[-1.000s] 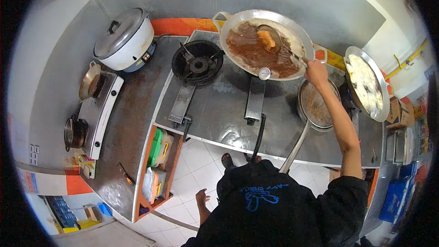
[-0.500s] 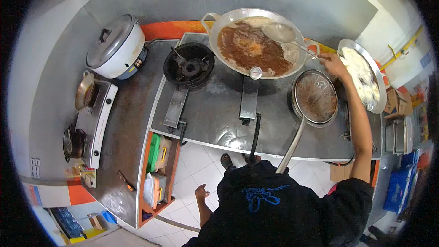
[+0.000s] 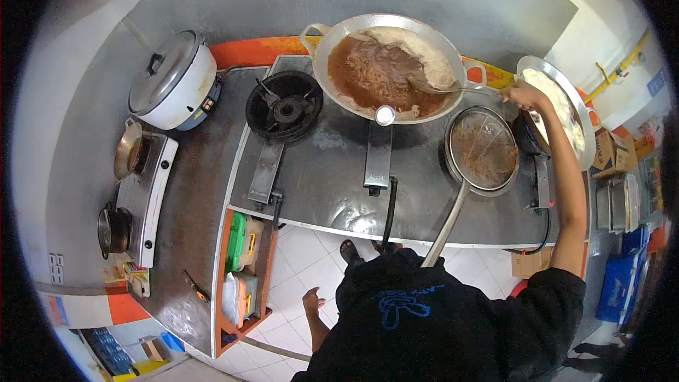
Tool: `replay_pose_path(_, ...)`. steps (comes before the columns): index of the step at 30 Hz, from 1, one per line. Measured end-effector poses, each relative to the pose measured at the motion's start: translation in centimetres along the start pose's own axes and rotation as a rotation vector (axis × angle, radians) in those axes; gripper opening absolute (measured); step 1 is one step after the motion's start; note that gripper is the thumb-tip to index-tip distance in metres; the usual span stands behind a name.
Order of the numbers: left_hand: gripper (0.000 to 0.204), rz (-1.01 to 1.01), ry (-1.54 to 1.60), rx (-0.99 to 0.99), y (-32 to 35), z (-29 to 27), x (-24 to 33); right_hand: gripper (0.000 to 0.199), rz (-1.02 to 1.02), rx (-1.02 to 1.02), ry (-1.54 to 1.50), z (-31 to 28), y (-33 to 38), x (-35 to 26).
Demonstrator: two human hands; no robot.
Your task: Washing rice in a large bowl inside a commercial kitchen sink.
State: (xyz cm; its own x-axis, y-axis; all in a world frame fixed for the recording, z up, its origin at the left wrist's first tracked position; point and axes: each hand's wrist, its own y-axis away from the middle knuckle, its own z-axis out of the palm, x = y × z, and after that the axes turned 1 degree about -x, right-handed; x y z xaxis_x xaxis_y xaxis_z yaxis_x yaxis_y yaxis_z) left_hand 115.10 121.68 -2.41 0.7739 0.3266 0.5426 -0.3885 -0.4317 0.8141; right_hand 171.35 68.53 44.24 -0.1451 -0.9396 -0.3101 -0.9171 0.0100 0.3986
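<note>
My right hand [image 3: 525, 95] is closed around the handle of a long metal ladle [image 3: 453, 90]. The ladle's bowl tilts down into the brown, foamy liquid [image 3: 375, 71] inside a large two-handled wok [image 3: 320, 64]; the dipped part is hidden. A small round whitish disc [image 3: 385, 115] shows at the wok's near rim. Down beside my body, over the floor, my left hand [image 3: 312, 302] hangs with its fingers apart, holding nothing. Below my right forearm's reach, a round mesh strainer [image 3: 484, 148] rests over a pot, its long handle [image 3: 449, 223] pointing toward me.
Right of the wok stands a second wide pan [image 3: 581, 110] with pale contents. On the left are a bare black burner [image 3: 285, 107], a large lidded cooker [image 3: 177, 85] and a white stove [image 3: 145, 198] with small pans. An orange-handled knife [image 3: 196, 286] lies on the side counter.
My right hand has lowered the ladle's bowl from above the foam at the wok's far right into the brown liquid, tilting it. The left hand still hangs at my side.
</note>
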Motion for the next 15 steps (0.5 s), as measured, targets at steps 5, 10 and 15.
replay_pose_path(5,0.034,0.089,-0.076,0.04,1.1,-0.2,0.5,0.034,-0.078,0.181,0.057,1.4,-7.8,0.5)
replay_pose_path(10,0.035,0.049,0.043,0.118,3.9,-1.2,-2.2,0.041,-0.202,0.267,-0.024,3.4,-11.6,-2.8)
replay_pose_path(15,0.036,0.092,-0.122,0.12,6.5,-2.2,-6.6,0.045,-0.26,0.349,-0.006,5.3,-14.2,-6.2)
